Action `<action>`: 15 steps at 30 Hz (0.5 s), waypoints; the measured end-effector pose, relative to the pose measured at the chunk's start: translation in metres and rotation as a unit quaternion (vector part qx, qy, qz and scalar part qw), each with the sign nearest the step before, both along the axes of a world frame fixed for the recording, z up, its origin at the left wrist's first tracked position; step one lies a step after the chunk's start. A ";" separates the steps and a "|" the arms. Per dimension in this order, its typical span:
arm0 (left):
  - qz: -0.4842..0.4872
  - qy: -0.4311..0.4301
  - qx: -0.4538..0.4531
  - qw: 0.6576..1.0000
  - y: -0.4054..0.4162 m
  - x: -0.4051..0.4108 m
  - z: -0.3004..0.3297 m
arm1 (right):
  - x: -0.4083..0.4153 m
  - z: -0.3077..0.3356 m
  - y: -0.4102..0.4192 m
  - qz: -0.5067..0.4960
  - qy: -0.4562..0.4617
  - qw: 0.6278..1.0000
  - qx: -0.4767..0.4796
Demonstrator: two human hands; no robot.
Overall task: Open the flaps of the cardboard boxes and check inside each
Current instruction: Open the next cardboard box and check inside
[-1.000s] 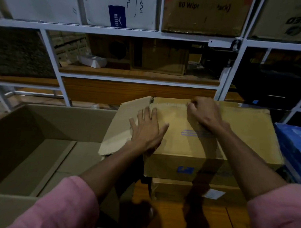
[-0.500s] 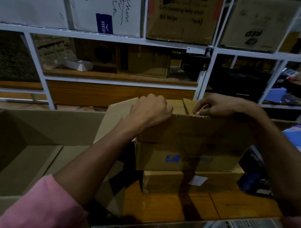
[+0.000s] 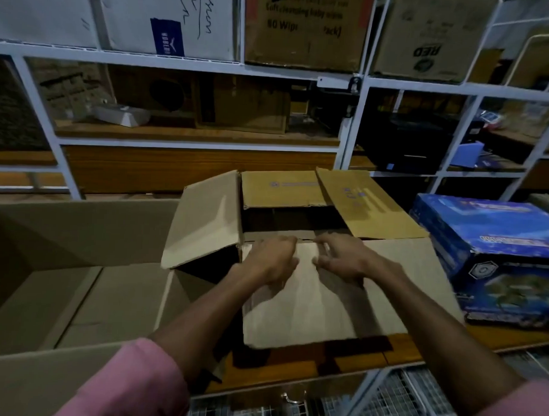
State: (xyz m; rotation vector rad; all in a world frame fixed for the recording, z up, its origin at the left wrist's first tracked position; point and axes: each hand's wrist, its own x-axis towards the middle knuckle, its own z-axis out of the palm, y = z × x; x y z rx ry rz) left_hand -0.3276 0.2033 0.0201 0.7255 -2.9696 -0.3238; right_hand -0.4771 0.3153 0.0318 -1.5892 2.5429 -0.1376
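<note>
While both hands (image 3: pixel 273 260) press its flap, "80 Wip" box (image 3: pixel 304 28) sits overhead.

The box (image 3: pixel 297 239) sits at centre on the shelf board (image 3: pixel 417 346). An open carton (image 3: pixel 79 232) lies at its 9 o'clock, a printed box (image 3: pixel 499 246) at 3 o'clock, racking (image 3: pixel 351 123) at 12 o'clock.

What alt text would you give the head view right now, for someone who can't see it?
Both hands, left and right, press the near flap of a cardboard box down toward the viewer; its other three flaps are folded out and its inside is too dark to read. A large open box sits left, a blue printed box right, shelving behind.
</note>
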 end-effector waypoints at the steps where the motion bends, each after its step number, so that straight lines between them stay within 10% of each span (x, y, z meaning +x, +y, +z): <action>1: 0.006 0.007 -0.015 1.000 -0.005 -0.003 -0.009 | -0.001 -0.008 -0.002 0.006 0.029 1.000 -0.002; 9: 0.028 0.054 -0.067 0.996 -0.027 -0.003 -0.038 | -0.011 -0.034 -0.016 0.045 0.124 0.990 -0.049; 15: 0.006 0.007 -0.073 0.997 -0.030 -0.011 -0.026 | -0.023 -0.033 -0.022 0.027 0.004 0.999 -0.038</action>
